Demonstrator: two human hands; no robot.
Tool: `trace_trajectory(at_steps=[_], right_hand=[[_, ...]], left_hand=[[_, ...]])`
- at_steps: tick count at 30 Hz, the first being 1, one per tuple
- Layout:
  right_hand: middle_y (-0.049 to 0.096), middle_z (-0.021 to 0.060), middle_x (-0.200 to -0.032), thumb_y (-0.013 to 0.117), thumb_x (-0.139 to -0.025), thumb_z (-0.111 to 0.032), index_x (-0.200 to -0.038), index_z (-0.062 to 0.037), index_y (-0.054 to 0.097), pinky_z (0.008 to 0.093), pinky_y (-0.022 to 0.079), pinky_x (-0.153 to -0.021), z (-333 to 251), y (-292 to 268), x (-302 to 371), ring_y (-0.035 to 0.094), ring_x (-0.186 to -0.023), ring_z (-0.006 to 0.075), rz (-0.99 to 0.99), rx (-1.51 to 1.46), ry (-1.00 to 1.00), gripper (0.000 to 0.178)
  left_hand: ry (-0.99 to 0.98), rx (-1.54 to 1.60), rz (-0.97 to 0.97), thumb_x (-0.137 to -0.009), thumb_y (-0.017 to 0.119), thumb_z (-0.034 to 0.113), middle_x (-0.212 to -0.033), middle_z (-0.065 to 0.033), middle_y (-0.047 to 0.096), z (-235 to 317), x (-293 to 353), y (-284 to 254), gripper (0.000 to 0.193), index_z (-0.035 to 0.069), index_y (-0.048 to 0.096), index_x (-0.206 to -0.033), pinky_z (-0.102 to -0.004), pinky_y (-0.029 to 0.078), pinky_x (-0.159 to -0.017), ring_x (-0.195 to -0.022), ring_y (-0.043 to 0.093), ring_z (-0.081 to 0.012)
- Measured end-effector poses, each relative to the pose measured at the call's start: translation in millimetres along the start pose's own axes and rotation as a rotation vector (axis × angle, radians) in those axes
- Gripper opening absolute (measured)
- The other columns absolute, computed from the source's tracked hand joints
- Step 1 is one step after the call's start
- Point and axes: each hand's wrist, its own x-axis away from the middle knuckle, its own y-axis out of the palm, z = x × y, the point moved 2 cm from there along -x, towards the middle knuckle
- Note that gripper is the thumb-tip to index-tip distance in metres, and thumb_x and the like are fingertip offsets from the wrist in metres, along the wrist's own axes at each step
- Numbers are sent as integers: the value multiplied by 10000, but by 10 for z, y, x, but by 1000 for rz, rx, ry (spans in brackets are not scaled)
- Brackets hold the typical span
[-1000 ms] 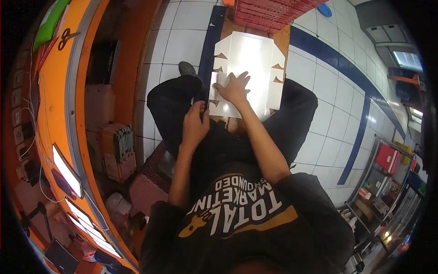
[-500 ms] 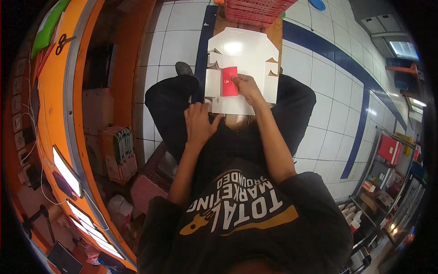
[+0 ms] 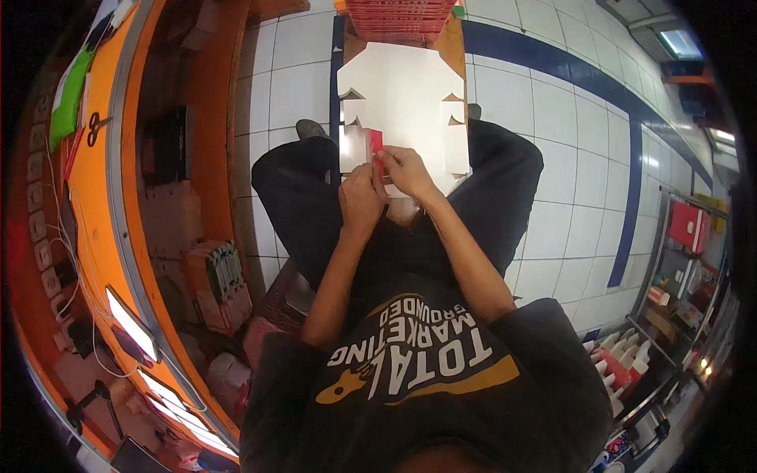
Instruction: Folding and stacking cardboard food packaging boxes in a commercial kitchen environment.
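A flat white cardboard box blank [image 3: 398, 87], with notched sides and folding flaps, lies on a narrow wooden bench between my knees. Over its near left part, a small red card [image 3: 376, 140] is held by both hands. My right hand [image 3: 408, 172] pinches the card's right side between thumb and fingers. From below, my left hand [image 3: 361, 197] has its fingers closed at the card's lower end. The fingers partly cover the card. Beside it, a left side flap of the blank stands slightly raised.
A red plastic crate [image 3: 400, 22] stands at the bench's far end. Left of me runs an orange counter [image 3: 118, 197] with scissors [image 3: 95, 128] on it and stacked cartons [image 3: 219, 284] below. A metal rack [image 3: 658, 268] with boxes stands at the right, beyond white floor tiles [image 3: 579, 189].
My left hand has moved from the blank's near left edge up to the red card and closed on it. The card has shifted slightly left and down and looks narrower, turned or folded.
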Motion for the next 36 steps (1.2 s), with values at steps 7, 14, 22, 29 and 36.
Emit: trace_trajectory(at_steps=[7, 14, 22, 29, 36], right_hand=[[718, 100, -965, 586, -1024, -181, -1221, 37, 652, 308, 581, -755, 36, -68, 31, 688, -806, 168, -139, -23, -115, 302], [714, 193, -824, 585, -919, -76, -1104, 24, 691, 362, 542, -700, -267, 78, 267, 702, -746, 217, -133, 251, -104, 235], [679, 305, -948, 581, -891, -89, -1075, 17, 691, 485, 547, -799, -268, 43, 175, 669, -894, 470, -48, 340, -142, 239], [682, 257, -1159, 523, -1023, -125, -1331, -3, 593, 432, 561, -882, -384, 98, 262, 703, -1029, 356, -169, -321, -57, 339], [660, 213, -1224, 594, -987, -181, -1347, 37, 568, 423, 457, -1083, -1360, -684, 821, 603, -1228, 348, -307, 551, -471, 421]], left_hand=[[101, 321, -161, -977, 573, 152, -790, -217, 664, -241, -186, -185, 233, -41, 650, -872, -486, 496, -650, -745, 661, -426], [-171, 77, -70, -982, 581, 292, -691, -211, 643, -446, -1026, -309, 377, -36, 651, -811, -444, 489, -618, -648, 672, -359], [-3, -59, -152, -912, 610, 204, -744, -245, 664, -47, -350, -233, 248, -5, 686, -803, -525, 528, -657, -702, 659, -455], [-114, 424, -126, -1054, 477, 325, -1258, -241, 549, -168, -266, -100, 481, -8, 444, -1400, -449, 482, -932, -1092, 617, -360], [-220, 656, 126, -1095, 388, 375, -1251, -179, 638, -426, -587, -326, 568, -68, 489, -1437, -363, 451, -987, -1131, 597, -231]])
